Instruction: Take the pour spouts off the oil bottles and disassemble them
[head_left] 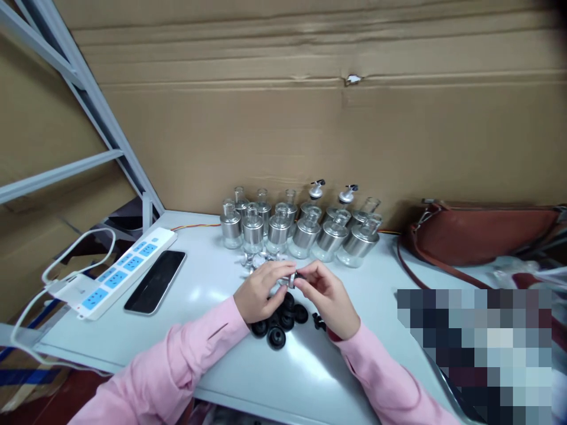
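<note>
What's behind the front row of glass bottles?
A second row of similar bottles, two with silver-and-black tops, then brown cardboard. The front bottles cover most of that row's lower part, so anything low between the rows is hidden.

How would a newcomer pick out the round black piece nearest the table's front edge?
On the pale table, find the two rows of bottles before the cardboard wall. From there, come toward the person to a loose cluster of round black pieces by the left hand. The piece you want shows its ringed face and sits closer to the table's front edge than all its neighbours.
</note>
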### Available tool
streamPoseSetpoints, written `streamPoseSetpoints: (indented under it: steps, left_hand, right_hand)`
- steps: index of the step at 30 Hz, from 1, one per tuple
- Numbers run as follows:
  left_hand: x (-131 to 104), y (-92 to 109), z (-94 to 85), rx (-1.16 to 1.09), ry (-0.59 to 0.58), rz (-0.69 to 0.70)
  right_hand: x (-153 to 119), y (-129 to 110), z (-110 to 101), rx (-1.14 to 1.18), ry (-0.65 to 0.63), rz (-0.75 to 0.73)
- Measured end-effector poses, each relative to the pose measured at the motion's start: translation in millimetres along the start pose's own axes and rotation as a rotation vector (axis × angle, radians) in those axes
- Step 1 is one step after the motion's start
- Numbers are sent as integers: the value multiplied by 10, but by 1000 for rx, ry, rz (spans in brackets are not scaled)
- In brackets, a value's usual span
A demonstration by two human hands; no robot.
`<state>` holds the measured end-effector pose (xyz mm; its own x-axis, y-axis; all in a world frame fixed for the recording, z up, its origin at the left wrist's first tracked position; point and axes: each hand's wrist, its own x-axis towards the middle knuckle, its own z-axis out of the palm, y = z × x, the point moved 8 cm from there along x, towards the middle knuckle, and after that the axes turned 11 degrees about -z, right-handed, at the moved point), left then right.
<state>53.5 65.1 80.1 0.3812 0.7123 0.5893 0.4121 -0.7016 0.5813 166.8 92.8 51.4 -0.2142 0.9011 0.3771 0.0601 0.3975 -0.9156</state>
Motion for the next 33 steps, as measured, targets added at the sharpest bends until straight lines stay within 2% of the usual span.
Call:
streamPoseSetpoints:
  steps: [3,9,17,21,26,33]
  left_hand:
    - [-20,-32,80,120,-64,46]
    - [-24,5,49,260,25,127]
    - [-52,-16,114,519,-9,180]
    - [-41,-32,93,520,18,168]
    - [24,-35,103,494,-39,193]
    - [102,72,2,479,-76,249]
  right_hand:
    - [-47,7,3,-20,-32,20]
    - [-101,57,104,41,-93,75]
    - [-97,-47,124,48,-87,47]
    - [-133,-17,149,3,-122,52]
    - [-144,-4,143,-47,-93,17]
    - [-167,-133,145,-174,-85,-106]
